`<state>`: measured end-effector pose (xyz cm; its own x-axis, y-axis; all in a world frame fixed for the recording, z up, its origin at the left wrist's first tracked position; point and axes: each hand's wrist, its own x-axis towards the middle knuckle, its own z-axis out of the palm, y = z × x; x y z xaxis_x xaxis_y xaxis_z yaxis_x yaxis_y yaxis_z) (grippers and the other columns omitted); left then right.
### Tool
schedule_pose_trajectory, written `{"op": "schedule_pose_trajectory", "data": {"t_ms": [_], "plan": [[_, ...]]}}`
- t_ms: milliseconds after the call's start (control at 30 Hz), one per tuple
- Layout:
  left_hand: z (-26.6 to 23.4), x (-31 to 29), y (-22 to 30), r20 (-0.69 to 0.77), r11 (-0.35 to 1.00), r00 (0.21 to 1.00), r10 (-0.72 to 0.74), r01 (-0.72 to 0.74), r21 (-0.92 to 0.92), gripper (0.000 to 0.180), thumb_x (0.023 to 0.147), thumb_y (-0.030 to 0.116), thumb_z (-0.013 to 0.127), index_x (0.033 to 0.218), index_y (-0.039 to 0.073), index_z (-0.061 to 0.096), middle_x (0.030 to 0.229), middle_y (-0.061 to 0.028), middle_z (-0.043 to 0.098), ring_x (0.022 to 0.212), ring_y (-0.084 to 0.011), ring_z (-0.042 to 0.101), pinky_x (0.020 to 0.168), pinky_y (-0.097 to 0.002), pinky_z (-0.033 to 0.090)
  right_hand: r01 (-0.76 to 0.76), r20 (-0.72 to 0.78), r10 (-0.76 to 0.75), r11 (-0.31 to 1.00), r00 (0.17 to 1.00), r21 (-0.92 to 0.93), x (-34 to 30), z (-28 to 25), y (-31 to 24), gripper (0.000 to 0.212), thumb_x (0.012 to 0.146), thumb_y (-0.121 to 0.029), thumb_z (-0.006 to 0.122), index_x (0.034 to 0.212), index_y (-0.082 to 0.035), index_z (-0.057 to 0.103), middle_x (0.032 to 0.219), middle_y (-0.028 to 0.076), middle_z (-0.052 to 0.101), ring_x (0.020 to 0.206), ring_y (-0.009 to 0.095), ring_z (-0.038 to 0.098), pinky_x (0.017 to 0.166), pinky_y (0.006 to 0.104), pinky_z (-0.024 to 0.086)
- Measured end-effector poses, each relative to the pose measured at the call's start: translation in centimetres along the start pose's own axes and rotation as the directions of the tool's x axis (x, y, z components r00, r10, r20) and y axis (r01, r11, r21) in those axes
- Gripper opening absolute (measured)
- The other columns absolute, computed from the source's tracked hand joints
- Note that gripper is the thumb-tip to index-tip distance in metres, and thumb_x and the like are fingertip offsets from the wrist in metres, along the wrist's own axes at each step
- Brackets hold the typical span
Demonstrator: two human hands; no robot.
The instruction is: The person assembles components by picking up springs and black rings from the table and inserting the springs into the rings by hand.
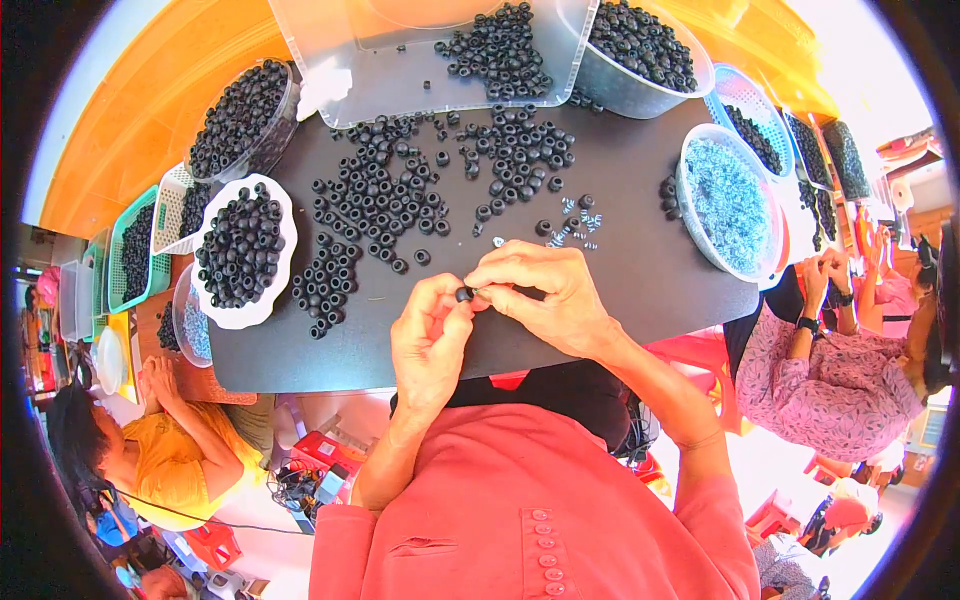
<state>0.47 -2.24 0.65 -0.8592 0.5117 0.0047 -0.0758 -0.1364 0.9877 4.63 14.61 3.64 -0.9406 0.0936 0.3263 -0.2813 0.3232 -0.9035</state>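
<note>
My left hand [428,340] pinches a small round black plastic piece with a hole [464,294] between thumb and fingers, above the table's near part. My right hand [545,297] meets it from the right, its fingertips pressed together against the piece's side; whatever they hold is hidden. Just beyond my right hand lie a few small light-blue ribbed plastic pieces [583,222]. Farther off, loose black pieces [385,190] of the same kind spread over the dark table [640,260].
Black pieces fill a white scalloped plate [237,318] at left and clear tubs [640,95] at the back. A clear bin [385,70] lies tipped at the far edge. A bowl [690,200] of light-blue pieces stands right. People sit at left, in a yellow shirt [195,465], and right.
</note>
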Motion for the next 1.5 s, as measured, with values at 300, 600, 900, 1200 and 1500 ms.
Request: {"op": "schedule_pose_trajectory", "data": {"t_ms": [300, 600, 900, 1200, 1500], "plan": [[0.0, 0.2, -0.4, 0.072, 0.974, 0.997, -0.037, 0.052, -0.219, 0.019, 0.095, -0.001, 0.052, 0.114, -0.001, 0.055, 0.092, -0.0019, 0.061, 0.088, -0.0088, 0.06, 0.08, -0.0234, 0.048, 0.08, -0.069, -0.083, 0.996, 0.994, -0.044, -0.5, 0.7, 0.3, 0.015, 0.083, 0.002, 0.065, 0.098, -0.001, 0.068, 0.088, 0.008, 0.068, 0.075, 0.018, 0.065, 0.065, 0.0297, 0.053], [0.2, 0.4, -1.0, 0.115, 0.923, 0.99, -0.08, 0.117, -0.366, 0.019, 0.098, 0.003, 0.048, 0.116, -0.002, 0.053, 0.091, -0.004, 0.063, 0.086, -0.0106, 0.06, 0.082, -0.0251, 0.047, -0.063, -0.052, 0.068, 0.994, 0.996, 0.087, -0.9, 0.8, 0.2, 0.012, 0.083, 0.003, 0.067, 0.094, 0.0, 0.067, 0.085, 0.008, 0.066, 0.07, 0.013, 0.065, 0.062, 0.0266, 0.054], [-0.1, 0.6, -0.3, 0.185, 0.977, 0.981, -0.057, 0.093, -0.192, 0.011, 0.098, 0.002, 0.05, 0.108, 0.001, 0.053, 0.088, -0.0075, 0.065, 0.082, -0.0104, 0.061, 0.081, -0.0251, 0.047, 0.264, 0.044, -0.279, 0.829, 0.959, -0.493, 6.6, -0.7, 2.5, 0.014, 0.078, -0.001, 0.067, 0.092, -0.005, 0.065, 0.086, 0.009, 0.064, 0.076, 0.027, 0.062, 0.069, 0.0369, 0.049], [-0.3, 0.8, -0.9, 0.193, 0.915, 0.979, -0.063, 0.134, -0.381, 0.012, 0.097, 0.0, 0.049, 0.108, 0.0, 0.053, 0.086, -0.0086, 0.065, 0.084, -0.0125, 0.062, 0.083, -0.0279, 0.048, 0.336, 0.389, -0.091, 0.704, 0.917, -0.626, 9.0, -0.2, 3.6, 0.012, 0.078, -0.005, 0.065, 0.091, -0.006, 0.063, 0.089, 0.008, 0.059, 0.089, 0.029, 0.059, 0.077, 0.0438, 0.043], [-0.2, 1.0, -0.8, 0.188, 0.94, 0.981, -0.051, 0.111, -0.322, 0.012, 0.096, 0.001, 0.05, 0.107, 0.0, 0.054, 0.083, -0.0082, 0.066, 0.086, -0.0131, 0.061, 0.085, -0.0287, 0.047, 0.34, 0.357, -0.141, 0.732, 0.923, -0.59, 9.2, -0.5, 4.8, 0.012, 0.078, -0.003, 0.063, 0.09, -0.005, 0.067, 0.095, 0.01, 0.063, 0.088, 0.029, 0.062, 0.08, 0.0418, 0.047]]}}
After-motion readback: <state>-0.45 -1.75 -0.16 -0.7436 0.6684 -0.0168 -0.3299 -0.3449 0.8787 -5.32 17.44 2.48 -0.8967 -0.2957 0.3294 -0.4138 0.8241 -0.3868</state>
